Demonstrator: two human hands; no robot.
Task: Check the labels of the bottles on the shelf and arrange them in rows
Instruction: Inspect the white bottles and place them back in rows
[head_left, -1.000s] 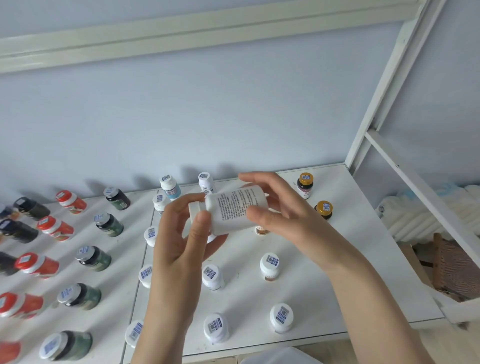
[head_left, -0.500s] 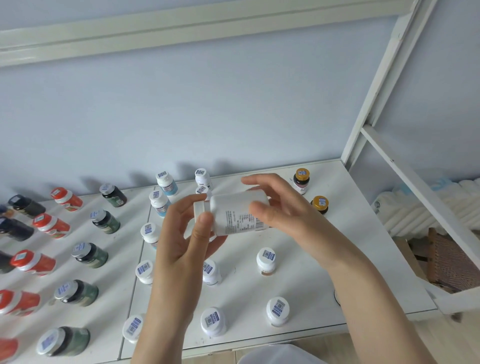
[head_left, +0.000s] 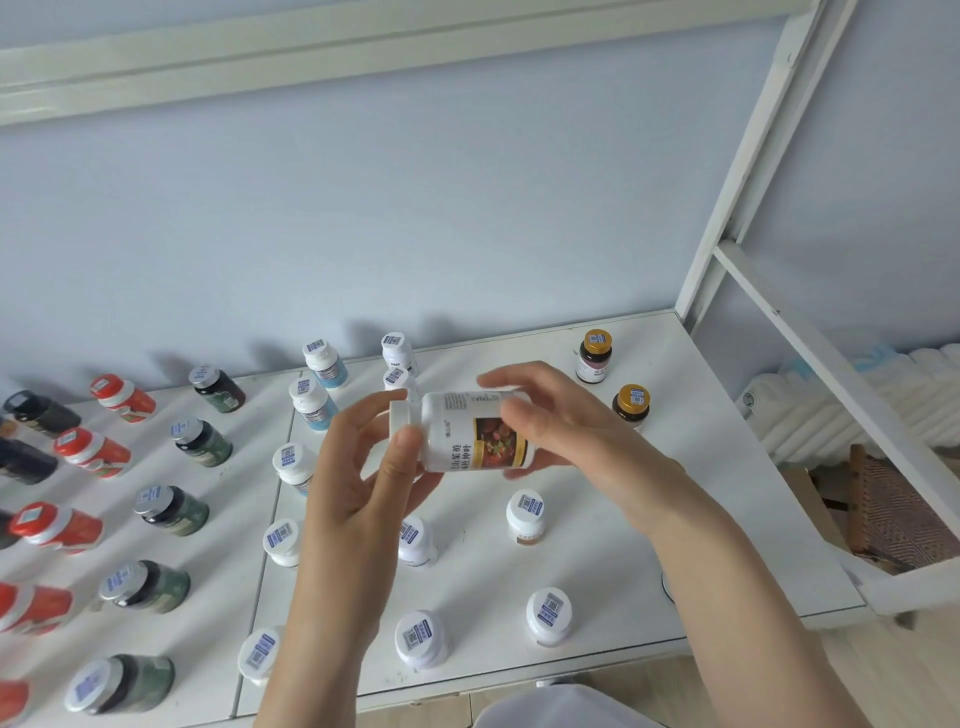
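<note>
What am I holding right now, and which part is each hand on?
A white bottle, lying sideways above the shelf. The left hand has its grip on the cap end; the right hand has its grip round the base end.

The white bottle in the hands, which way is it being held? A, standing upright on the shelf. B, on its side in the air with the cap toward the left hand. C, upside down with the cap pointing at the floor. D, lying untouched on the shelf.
B: the white bottle is sideways above the shelf, the left hand pinching its cap and the right hand holding its base end.
</note>
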